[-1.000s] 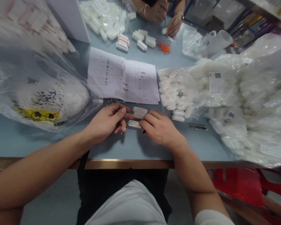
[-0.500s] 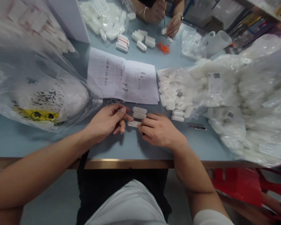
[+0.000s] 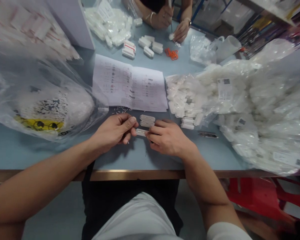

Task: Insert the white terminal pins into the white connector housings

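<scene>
A small white plastic connector strip [image 3: 140, 132] lies between my two hands on the blue table [image 3: 139, 156]. My left hand [image 3: 113, 131] pinches its left end with thumb and fingers curled. Fingers of my right hand [image 3: 168, 138] close on its right end, and a thin dark tool seems to sit under them. Two more white strips [image 3: 147, 120] lie just beyond, side by side. Several tiny white pins [image 3: 121, 109] are scattered behind my left hand.
A printed paper sheet [image 3: 129, 85] lies past the strips. Big clear bags of white parts sit at the left [image 3: 39, 100] and right [image 3: 252, 100]. Dark tweezers [image 3: 208, 134] rest right of my hand. Another person's hands [image 3: 173, 23] work at the far edge near orange pieces [image 3: 172, 53].
Both hands and the strip between them have shifted slightly left and closer together. The view has tilted a little, and the far person's hands have moved.
</scene>
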### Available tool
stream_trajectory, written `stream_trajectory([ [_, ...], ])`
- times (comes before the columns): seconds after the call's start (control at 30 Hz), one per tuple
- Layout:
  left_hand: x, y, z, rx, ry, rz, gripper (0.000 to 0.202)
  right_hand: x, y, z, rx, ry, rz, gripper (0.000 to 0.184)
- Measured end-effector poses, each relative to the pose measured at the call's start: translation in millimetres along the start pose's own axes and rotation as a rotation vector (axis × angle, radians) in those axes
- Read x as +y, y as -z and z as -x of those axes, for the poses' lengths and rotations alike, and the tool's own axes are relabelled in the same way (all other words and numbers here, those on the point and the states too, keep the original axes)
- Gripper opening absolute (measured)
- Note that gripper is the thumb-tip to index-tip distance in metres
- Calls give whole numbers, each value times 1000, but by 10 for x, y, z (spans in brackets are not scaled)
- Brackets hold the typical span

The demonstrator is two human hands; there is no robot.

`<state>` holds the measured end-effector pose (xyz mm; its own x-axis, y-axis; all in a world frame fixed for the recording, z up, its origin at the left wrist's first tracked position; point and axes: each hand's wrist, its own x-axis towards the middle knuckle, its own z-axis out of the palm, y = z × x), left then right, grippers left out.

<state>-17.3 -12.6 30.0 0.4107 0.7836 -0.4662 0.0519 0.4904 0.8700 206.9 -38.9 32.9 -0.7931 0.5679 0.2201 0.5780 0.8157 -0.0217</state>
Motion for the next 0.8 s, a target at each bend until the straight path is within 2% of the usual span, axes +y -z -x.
stream_trajectory([
  [0.1,-31,10,-12,4,-44,14,33,19,-17,11,70,-59,-61,12],
  [0.2,-46,6,-20,-17,-90,67,28,42,-21,18,213,-139,-103,15],
  [0.3,-37,-12,-10,-58,-54,128,17,43,-9,5,333,-202,-112,14],
  [0.4,-21,-26,19,-92,-34,154,15,5,-14,-19,408,-236,-152,13],
  [0.57,-35,-21,47,-154,-30,124,28,-113,-58,-59,488,-306,-261,19],
  [0.8,-93,-33,8,-116,-29,137,28,-205,-52,-109,504,-347,-287,17],
])
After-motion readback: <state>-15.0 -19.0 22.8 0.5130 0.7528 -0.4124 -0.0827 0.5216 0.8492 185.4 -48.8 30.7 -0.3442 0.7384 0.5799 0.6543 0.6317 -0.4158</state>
